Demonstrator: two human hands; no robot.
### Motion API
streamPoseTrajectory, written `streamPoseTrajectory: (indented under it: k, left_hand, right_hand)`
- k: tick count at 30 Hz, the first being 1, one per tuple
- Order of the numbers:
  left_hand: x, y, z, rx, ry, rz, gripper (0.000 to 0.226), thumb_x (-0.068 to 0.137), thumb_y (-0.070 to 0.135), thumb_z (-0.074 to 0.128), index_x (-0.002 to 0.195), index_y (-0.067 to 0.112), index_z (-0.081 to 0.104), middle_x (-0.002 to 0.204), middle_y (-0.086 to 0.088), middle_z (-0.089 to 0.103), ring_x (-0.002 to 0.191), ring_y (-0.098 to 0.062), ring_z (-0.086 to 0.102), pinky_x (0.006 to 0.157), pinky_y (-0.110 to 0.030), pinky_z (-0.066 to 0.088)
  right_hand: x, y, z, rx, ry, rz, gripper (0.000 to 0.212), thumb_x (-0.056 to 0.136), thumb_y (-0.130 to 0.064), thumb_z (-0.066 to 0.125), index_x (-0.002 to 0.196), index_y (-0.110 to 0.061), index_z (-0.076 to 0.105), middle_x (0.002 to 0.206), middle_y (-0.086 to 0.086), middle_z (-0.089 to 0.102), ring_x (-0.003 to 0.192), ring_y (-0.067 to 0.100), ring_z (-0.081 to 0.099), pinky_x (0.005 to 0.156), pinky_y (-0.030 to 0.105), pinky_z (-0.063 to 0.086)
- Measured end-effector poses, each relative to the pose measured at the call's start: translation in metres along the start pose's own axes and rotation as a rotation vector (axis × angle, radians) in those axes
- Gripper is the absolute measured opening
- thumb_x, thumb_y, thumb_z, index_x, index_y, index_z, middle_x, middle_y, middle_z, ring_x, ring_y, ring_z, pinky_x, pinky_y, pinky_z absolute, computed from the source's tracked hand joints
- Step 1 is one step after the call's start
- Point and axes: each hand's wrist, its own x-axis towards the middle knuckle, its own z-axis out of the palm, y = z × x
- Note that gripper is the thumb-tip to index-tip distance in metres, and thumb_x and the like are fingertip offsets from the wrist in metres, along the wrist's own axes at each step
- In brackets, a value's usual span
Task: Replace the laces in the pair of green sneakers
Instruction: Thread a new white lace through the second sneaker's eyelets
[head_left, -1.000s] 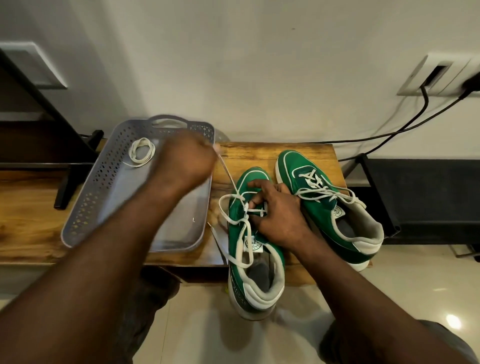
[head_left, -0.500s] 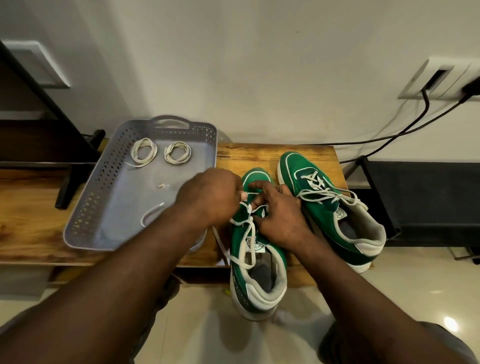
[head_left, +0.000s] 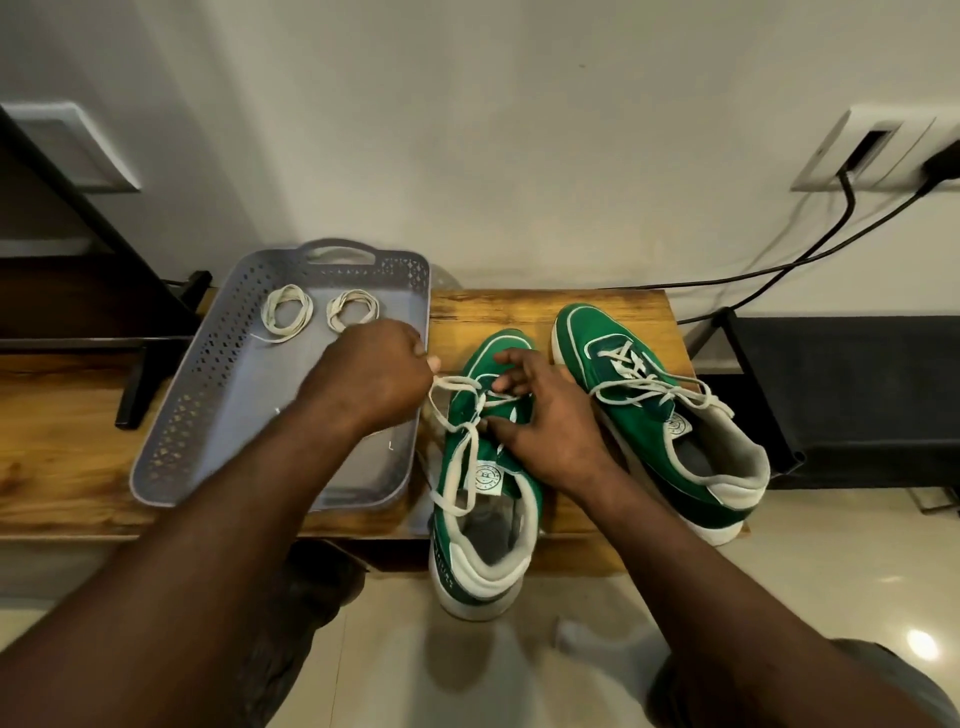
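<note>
Two green sneakers stand on a wooden bench. The left sneaker has its heel hanging over the front edge, and its white lace is loosened into loops. My left hand pinches a loop of that lace and holds it out to the left of the shoe. My right hand rests on the shoe's tongue area with fingers spread over the eyelets. The right sneaker is laced, its lace ends lying loose. Two coiled white laces lie in a grey tray.
The grey perforated tray sits on the bench left of the shoes, against the wall. A black stand is at far left, a dark box at right. Black cables run from a wall socket. Tiled floor lies below.
My left hand came down from above the tray to the shoe, then drew the lace out leftward. My right hand stayed on the left sneaker, its fingers spreading.
</note>
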Motion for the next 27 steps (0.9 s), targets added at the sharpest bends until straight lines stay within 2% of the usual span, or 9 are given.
streamPoseTrajectory:
  k: [4, 8, 11, 14, 17, 21, 27]
  left_hand:
    - [0.002, 0.010, 0.010, 0.099, -0.065, 0.055, 0.011, 0.094, 0.042, 0.070, 0.091, 0.032, 0.066, 0.095, 0.003, 0.071, 0.090, -0.023, 0.066, 0.084, -0.039, 0.057]
    - [0.001, 0.020, 0.026, 0.185, -0.138, 0.105, 0.026, 0.092, 0.054, 0.069, 0.102, 0.031, 0.074, 0.100, 0.000, 0.072, 0.089, -0.023, 0.067, 0.083, -0.041, 0.059]
    - [0.003, 0.023, 0.035, 0.234, -0.124, 0.100, 0.022, 0.093, 0.049, 0.071, 0.102, 0.030, 0.073, 0.100, -0.002, 0.070, 0.089, -0.025, 0.066, 0.081, -0.040, 0.059]
    - [0.001, 0.024, 0.038, 0.195, -0.088, 0.085, 0.013, 0.094, 0.042, 0.073, 0.097, 0.029, 0.073, 0.100, -0.002, 0.070, 0.090, -0.026, 0.066, 0.082, -0.042, 0.059]
    - [0.002, 0.021, 0.037, 0.141, -0.058, 0.053, 0.008, 0.091, 0.034, 0.075, 0.090, 0.027, 0.072, 0.098, -0.001, 0.072, 0.090, -0.026, 0.067, 0.081, -0.041, 0.059]
    - [0.003, 0.021, 0.036, 0.112, -0.078, 0.055, 0.012, 0.092, 0.025, 0.072, 0.084, 0.025, 0.064, 0.098, -0.004, 0.071, 0.091, -0.026, 0.066, 0.082, -0.040, 0.059]
    - [0.000, 0.025, 0.039, 0.124, -0.084, 0.095, 0.007, 0.096, 0.024, 0.070, 0.094, 0.021, 0.064, 0.102, -0.004, 0.070, 0.094, -0.026, 0.065, 0.082, -0.039, 0.057]
  right_hand:
    - [0.000, 0.000, -0.001, -0.043, 0.039, -0.034, 0.069, 0.076, -0.033, 0.091, 0.135, -0.035, 0.056, 0.116, -0.020, 0.062, 0.113, 0.009, 0.055, 0.100, 0.046, 0.051]
    - [-0.001, 0.005, -0.003, -0.054, 0.063, -0.066, 0.055, 0.075, -0.035, 0.091, 0.122, -0.031, 0.062, 0.117, -0.014, 0.063, 0.110, 0.009, 0.055, 0.093, 0.034, 0.050]
    - [0.001, 0.010, -0.002, -0.130, 0.073, -0.110, 0.038, 0.077, -0.033, 0.089, 0.108, -0.026, 0.068, 0.114, -0.009, 0.062, 0.109, 0.013, 0.054, 0.092, 0.033, 0.048]
    - [0.002, 0.009, -0.002, -0.197, 0.072, -0.118, 0.031, 0.080, -0.029, 0.086, 0.107, -0.022, 0.073, 0.118, -0.005, 0.062, 0.114, 0.016, 0.052, 0.096, 0.034, 0.047]
    - [0.002, 0.004, -0.003, -0.237, 0.060, -0.103, 0.028, 0.080, -0.020, 0.081, 0.106, -0.020, 0.073, 0.120, -0.004, 0.062, 0.116, 0.018, 0.052, 0.101, 0.035, 0.047]
    - [0.001, -0.001, -0.005, -0.267, 0.073, -0.067, 0.024, 0.079, -0.021, 0.077, 0.102, -0.021, 0.070, 0.118, -0.003, 0.061, 0.115, 0.019, 0.053, 0.100, 0.033, 0.046]
    - [-0.002, -0.005, -0.009, -0.321, 0.078, -0.028, 0.030, 0.079, -0.024, 0.076, 0.106, -0.018, 0.068, 0.115, -0.002, 0.060, 0.110, 0.018, 0.051, 0.090, 0.028, 0.042]
